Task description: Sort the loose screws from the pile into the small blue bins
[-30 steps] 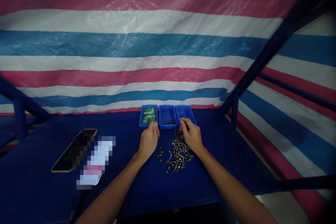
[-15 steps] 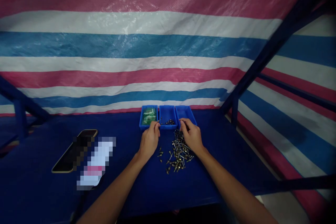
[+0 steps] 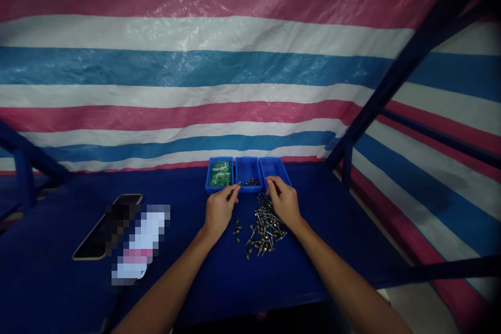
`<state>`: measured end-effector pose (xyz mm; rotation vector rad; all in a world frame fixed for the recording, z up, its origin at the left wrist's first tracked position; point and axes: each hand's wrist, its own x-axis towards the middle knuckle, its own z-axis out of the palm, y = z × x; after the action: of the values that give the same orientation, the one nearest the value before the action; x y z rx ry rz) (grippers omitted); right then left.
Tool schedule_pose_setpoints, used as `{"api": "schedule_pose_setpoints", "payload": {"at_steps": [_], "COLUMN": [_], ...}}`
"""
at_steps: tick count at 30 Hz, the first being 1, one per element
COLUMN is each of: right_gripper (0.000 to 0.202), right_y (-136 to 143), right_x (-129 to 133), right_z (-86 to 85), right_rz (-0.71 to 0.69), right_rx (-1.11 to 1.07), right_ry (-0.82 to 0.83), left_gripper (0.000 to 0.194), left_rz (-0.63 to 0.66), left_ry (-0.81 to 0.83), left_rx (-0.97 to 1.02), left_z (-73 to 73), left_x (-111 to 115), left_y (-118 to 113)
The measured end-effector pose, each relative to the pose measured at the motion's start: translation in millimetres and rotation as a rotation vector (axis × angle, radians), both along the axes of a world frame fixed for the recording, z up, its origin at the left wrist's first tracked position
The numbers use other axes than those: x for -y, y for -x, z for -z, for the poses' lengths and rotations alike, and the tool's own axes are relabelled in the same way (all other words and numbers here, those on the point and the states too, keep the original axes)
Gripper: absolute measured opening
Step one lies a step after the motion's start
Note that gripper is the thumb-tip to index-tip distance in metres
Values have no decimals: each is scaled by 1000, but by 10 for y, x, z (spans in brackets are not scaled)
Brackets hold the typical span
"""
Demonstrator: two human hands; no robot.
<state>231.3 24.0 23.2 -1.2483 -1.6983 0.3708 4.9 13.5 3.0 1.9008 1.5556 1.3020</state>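
My left hand (image 3: 219, 213) is closed in a pinch at the front of the bins, with a small brass-coloured metal part (image 3: 239, 183) at its fingertips. Opposite it, my right hand (image 3: 285, 201) has thumb and fingers pressed together near the right blue bin (image 3: 278, 165); what they hold is too small to make out. Below lies a pile of small metal parts (image 3: 266, 225) with thin shafts and brass-coloured heads, partly under my right hand. Several loose parts (image 3: 237, 230) lie left of the pile. A few dark metal pieces (image 3: 251, 181) sit in the middle blue bin (image 3: 247, 166).
Green circuit boards (image 3: 220, 173) fill the left blue bin (image 3: 207, 181). A dark phone (image 3: 105, 229) and a blurred-out bright object (image 3: 143, 245) lie on the blue table (image 3: 219, 292) to the left. Blue frame bars (image 3: 391, 83) and striped sheeting (image 3: 195, 68) surround the table.
My left hand has drawn back slightly from the left bin and turned, showing the small part at its fingertips. The right hand stays nearly in place. The view has shifted slightly.
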Motion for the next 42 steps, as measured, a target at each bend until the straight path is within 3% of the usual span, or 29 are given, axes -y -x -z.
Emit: {"api": "schedule_pose_setpoints", "payload": {"at_steps": [16, 21, 27, 42], "right_gripper": [33, 33, 15, 21], "right_y": [-6, -50, -87, -92], "right_x": [-16, -40, -52, -11], "right_z": [42, 66, 31, -143], "right_rz": [-23, -124, -230, -152], "right_rx": [42, 218, 511, 814], "right_ry": [12, 39, 169, 289], "left_gripper": [30, 22, 23, 24], "left_rz": [-29, -24, -19, 68], "left_ry": [52, 32, 28, 94], "left_rx": [-82, -108, -144, -233], "left_z": [-17, -37, -87, -74], "left_x": [-19, 6, 50, 82], "left_y": [2, -12, -43, -53]}}
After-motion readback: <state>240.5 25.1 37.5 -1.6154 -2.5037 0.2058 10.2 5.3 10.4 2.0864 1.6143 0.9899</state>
